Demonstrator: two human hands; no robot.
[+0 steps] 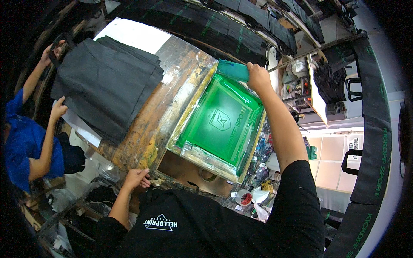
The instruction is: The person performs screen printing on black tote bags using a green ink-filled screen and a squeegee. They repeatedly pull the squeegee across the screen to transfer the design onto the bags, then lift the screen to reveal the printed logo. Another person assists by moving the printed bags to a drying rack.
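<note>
Left hand (137,178): fingers half-curled at the near edge of the table (142,144); whether they grip cannot be told. Right hand (259,78): closed on the right end of the squeegee (232,71), at the far end of the screen frame (209,161). For an even stroke, press uniformly. The squeegee's long axis runs left to right, right end slightly nearer.

At nine o'clock, the dark rim cuts off a co-worker in blue (32,144). Toward ten, the top black bag (105,81) mostly hides those beneath. Toward one, the squeegee (232,70) conceals part of the right hand (259,78). Near five, some small clutter (259,196) is too tiny to identify.
</note>
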